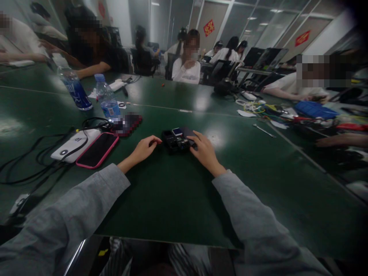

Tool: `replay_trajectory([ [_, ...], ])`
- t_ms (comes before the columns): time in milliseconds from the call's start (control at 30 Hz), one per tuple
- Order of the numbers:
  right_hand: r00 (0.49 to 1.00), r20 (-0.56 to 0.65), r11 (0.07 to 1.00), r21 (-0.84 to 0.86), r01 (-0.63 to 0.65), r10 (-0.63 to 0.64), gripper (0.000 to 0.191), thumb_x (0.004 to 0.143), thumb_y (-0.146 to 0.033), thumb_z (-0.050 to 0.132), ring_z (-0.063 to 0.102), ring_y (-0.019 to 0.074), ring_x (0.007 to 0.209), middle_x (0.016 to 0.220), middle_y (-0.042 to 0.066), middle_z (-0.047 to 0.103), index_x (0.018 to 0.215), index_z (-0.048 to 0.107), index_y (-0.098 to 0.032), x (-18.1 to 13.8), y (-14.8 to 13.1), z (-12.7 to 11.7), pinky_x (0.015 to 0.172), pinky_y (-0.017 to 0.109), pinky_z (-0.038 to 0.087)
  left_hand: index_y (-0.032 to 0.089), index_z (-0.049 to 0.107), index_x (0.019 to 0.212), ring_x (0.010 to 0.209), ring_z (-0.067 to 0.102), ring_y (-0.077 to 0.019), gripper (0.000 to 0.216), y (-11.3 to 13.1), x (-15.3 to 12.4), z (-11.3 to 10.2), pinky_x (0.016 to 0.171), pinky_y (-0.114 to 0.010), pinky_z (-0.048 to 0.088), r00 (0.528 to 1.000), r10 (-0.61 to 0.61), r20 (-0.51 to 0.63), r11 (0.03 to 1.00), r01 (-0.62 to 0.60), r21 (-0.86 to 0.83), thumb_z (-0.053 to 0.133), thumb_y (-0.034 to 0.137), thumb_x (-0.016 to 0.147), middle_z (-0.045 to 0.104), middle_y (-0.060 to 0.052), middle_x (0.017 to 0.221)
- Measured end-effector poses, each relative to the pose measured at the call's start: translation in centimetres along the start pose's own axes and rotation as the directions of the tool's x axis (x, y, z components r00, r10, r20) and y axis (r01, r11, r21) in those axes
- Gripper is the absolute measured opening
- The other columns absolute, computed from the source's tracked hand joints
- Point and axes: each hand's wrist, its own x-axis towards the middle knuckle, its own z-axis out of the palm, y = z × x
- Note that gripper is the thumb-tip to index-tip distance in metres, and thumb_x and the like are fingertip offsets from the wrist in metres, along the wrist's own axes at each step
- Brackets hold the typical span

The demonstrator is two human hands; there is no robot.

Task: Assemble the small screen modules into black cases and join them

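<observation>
A small black open case (pixel 169 142) lies on the green table in front of me, with compartments and a small screen-like piece (pixel 177 132) at its top. A dark flat panel (pixel 186 132) forms its right part. My right hand (pixel 204 150) grips this right side, thumb on the near edge and fingers over the panel. Just left of the case is my left hand (pixel 144 148), its fingers loosely bent and parted, with nothing visible in them. Its fingertips come close to the case's left edge; whether they touch I cannot tell.
To the left lie a pink-edged phone (pixel 97 150), a white power bank (pixel 71 147), a dark red-edged phone (pixel 130 124) and black cables. Two bottles (pixel 108 101) stand behind them. A metal wrench (pixel 264 131) and tangled wires (pixel 267 109) lie right. Other people sit around.
</observation>
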Motion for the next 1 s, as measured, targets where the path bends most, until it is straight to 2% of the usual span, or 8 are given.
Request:
replay_trajectory([
  [133, 0.998, 0.033, 0.995, 0.085, 0.056, -0.059, 0.054, 0.085, -0.019, 0.056, 0.044, 0.0285, 0.132, 0.144, 0.012, 0.046, 0.138, 0.044, -0.021, 0.1, -1.8, -0.3, 0.104, 0.051, 0.043, 0.018, 0.063, 0.091, 0.09, 0.063, -0.0185, 0.015, 0.0, 0.1, 0.0, 0.087, -0.038, 0.05, 0.999, -0.011, -0.032, 0.999, 0.012, 0.03, 0.048, 0.018, 0.089, 0.068, -0.004, 0.096],
  [300, 0.999, -0.017, 0.979, 0.2, -0.026, 0.03, 0.064, 0.085, -0.023, 0.057, 0.048, 0.0286, 0.129, 0.142, 0.014, 0.047, 0.145, 0.034, -0.017, 0.0, -1.6, 0.4, 0.105, 0.05, 0.044, 0.02, 0.063, 0.09, 0.089, 0.063, -0.0187, 0.016, -0.1, 0.1, 0.0, 0.084, -0.037, 0.049, 0.999, -0.028, -0.016, 0.999, 0.028, 0.035, 0.047, 0.018, 0.089, 0.068, -0.003, 0.095],
  [433, 0.991, -0.011, 0.957, 0.26, -0.129, 0.136, 0.058, 0.085, -0.03, 0.058, 0.055, 0.0298, 0.12, 0.134, 0.016, 0.053, 0.139, 0.042, -0.015, -0.2, -0.9, 1.2, 0.1, 0.049, 0.049, 0.02, 0.064, 0.091, 0.092, 0.063, -0.0192, 0.016, -0.1, 0.1, 0.0, 0.086, -0.038, 0.049, 1.0, -0.017, -0.011, 0.999, 0.018, 0.029, 0.048, 0.018, 0.089, 0.068, -0.004, 0.098],
  [567, 0.988, -0.018, 0.965, 0.216, -0.147, 0.155, 0.053, 0.085, -0.027, 0.057, 0.058, 0.0294, 0.116, 0.133, 0.015, 0.054, 0.136, 0.046, -0.017, -0.2, -1.0, 1.1, 0.096, 0.049, 0.051, 0.02, 0.064, 0.09, 0.091, 0.063, -0.019, 0.016, 0.0, 0.1, 0.0, 0.087, -0.039, 0.049, 1.0, -0.009, -0.009, 1.0, 0.009, 0.029, 0.048, 0.018, 0.088, 0.068, -0.004, 0.097],
  [800, 1.0, 0.016, 1.0, -0.023, 0.014, -0.014, 0.057, 0.082, -0.005, 0.048, 0.042, 0.0301, 0.135, 0.148, 0.012, 0.042, 0.137, 0.046, -0.018, 0.1, -1.8, -0.2, 0.105, 0.053, 0.042, 0.019, 0.064, 0.09, 0.091, 0.064, -0.0189, 0.017, 0.3, 0.0, 0.0, 0.087, -0.039, 0.049, 1.0, -0.009, -0.003, 0.999, 0.009, 0.042, 0.048, 0.016, 0.088, 0.069, -0.004, 0.098],
  [1000, 0.982, 0.087, 0.985, -0.029, 0.172, -0.169, 0.064, 0.083, 0.004, 0.036, 0.028, 0.0241, 0.144, 0.155, 0.005, 0.033, 0.141, 0.044, -0.023, 0.3, -2.7, -0.7, 0.115, 0.054, 0.03, 0.019, 0.064, 0.088, 0.091, 0.064, -0.0187, 0.016, 0.1, 0.1, 0.0, 0.089, -0.039, 0.049, 1.0, 0.016, -0.009, 0.998, -0.015, 0.058, 0.048, 0.015, 0.087, 0.069, -0.004, 0.096],
])
